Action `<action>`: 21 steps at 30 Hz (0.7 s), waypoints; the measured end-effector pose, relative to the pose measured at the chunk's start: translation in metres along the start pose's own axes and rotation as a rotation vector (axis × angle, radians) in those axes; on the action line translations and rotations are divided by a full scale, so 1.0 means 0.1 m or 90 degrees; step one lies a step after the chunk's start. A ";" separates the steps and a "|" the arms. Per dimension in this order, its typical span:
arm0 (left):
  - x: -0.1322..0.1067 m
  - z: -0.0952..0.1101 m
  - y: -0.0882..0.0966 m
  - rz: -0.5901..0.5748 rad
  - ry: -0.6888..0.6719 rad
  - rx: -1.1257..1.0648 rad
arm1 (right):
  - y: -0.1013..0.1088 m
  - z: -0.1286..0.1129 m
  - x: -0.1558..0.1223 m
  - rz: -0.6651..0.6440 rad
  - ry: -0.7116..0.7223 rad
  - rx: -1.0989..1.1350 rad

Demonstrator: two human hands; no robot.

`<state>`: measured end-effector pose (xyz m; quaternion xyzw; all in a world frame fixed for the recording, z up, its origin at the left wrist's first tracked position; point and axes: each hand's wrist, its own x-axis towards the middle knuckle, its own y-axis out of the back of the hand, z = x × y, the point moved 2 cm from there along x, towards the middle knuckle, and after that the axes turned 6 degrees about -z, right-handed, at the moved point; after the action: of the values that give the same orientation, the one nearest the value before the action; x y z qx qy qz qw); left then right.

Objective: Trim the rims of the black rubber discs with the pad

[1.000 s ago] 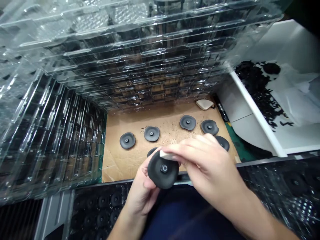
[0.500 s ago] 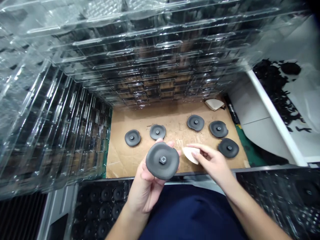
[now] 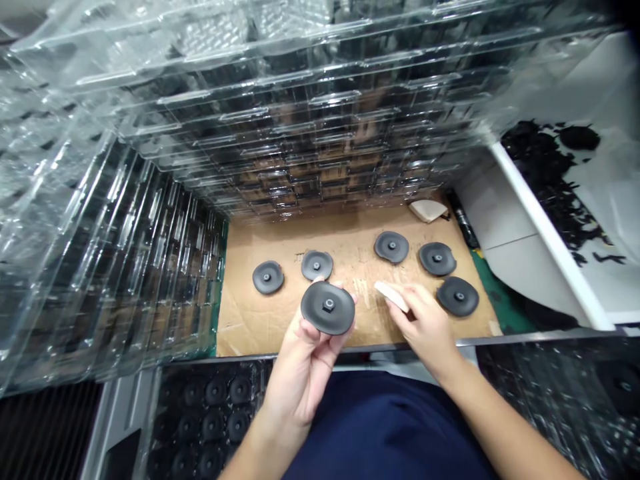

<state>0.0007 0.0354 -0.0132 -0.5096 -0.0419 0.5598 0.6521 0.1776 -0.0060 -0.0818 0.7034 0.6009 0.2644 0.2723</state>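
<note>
My left hand (image 3: 311, 363) grips a black rounded disc (image 3: 341, 315) by its edge, its face with a raised central nut tilted up toward me. To the right, my right hand (image 3: 425, 327) pinches a white wedge-shaped pad (image 3: 391, 295), turned so its thin edge shows. The pad and the held disc are apart. Similar discs lie on the cardboard: one at the far left (image 3: 268, 277), another just behind my left hand (image 3: 317, 265), and several on the right, the nearest disc (image 3: 458, 296) beside my right wrist.
Stacked clear plastic trays (image 3: 320, 133) wall off the back and left. A second white wedge (image 3: 429, 210) lies at the cardboard's (image 3: 350, 333) back right corner, near a black marker-like tube (image 3: 464, 219). Black scraps (image 3: 545, 173) lie in a white bin at right. A tray of discs (image 3: 213, 425) sits below left.
My left hand has tipped the disc and drawn it slightly away from me. My right hand has rotated the white pad from its flat side to its edge.
</note>
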 end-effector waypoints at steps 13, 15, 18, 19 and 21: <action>-0.04 -0.14 -0.12 -0.055 0.030 0.081 | 0.63 -1.09 0.15 0.084 0.191 0.135; -0.06 -0.15 -0.14 -0.066 0.053 0.098 | 0.65 -1.26 0.13 0.018 0.268 0.151; -0.08 -0.13 -0.15 -0.058 0.048 0.113 | 0.61 -1.31 0.16 -0.084 0.269 0.169; -0.09 -0.12 -0.16 -0.062 0.049 0.114 | 0.60 -1.30 0.18 -0.061 0.269 0.159; -0.10 -0.10 -0.19 -0.069 0.052 0.113 | 0.60 -1.29 0.18 0.033 0.284 0.123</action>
<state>0.0163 0.0239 0.0002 -0.4690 0.0071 0.5041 0.7252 0.1319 0.0126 0.0526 0.6657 0.6502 0.3615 0.0575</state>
